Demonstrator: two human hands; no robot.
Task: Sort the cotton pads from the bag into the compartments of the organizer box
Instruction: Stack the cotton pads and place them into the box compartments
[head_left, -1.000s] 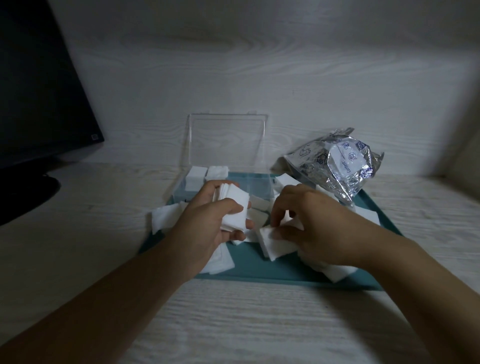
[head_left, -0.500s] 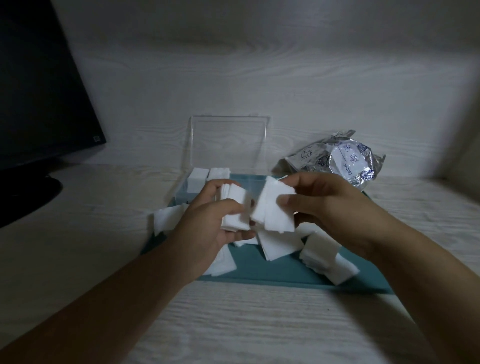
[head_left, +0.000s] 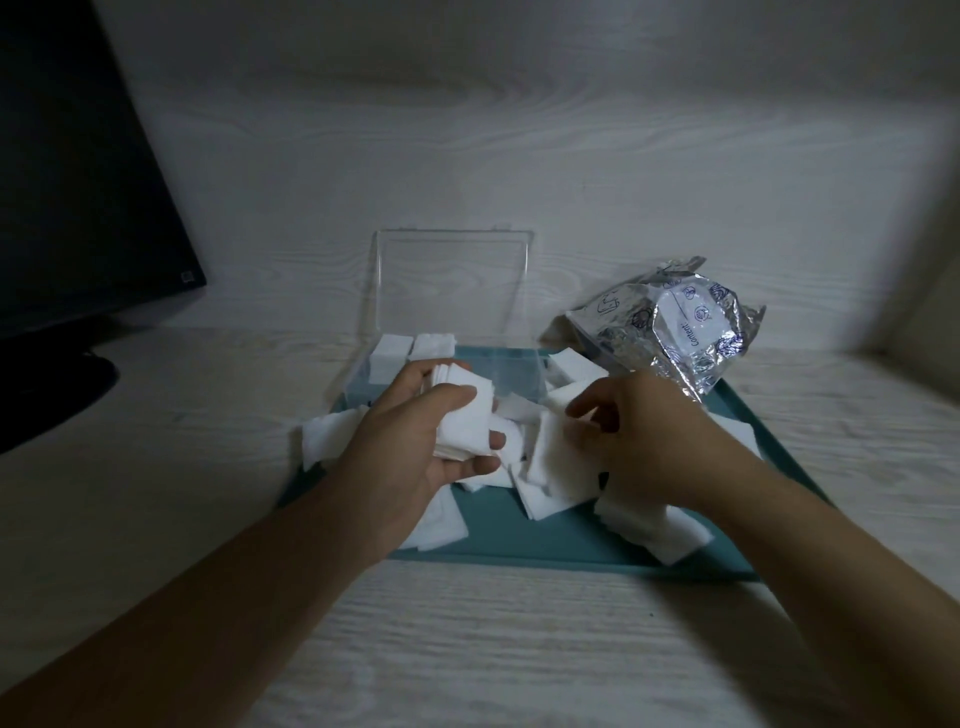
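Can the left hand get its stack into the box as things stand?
Probably yes. The left hand grips the stack just in front of the box, whose lid stands open, and nothing lies between them.

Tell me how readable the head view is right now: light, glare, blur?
Head view: dim overall, corners darker; white pads stand out against the teal tray. Glare on the foil bag hides most of its print. The clear lid is faint against the wall. Right hand fingertips slightly blurred; left hand sharper. Wide-angle bending at the edges.
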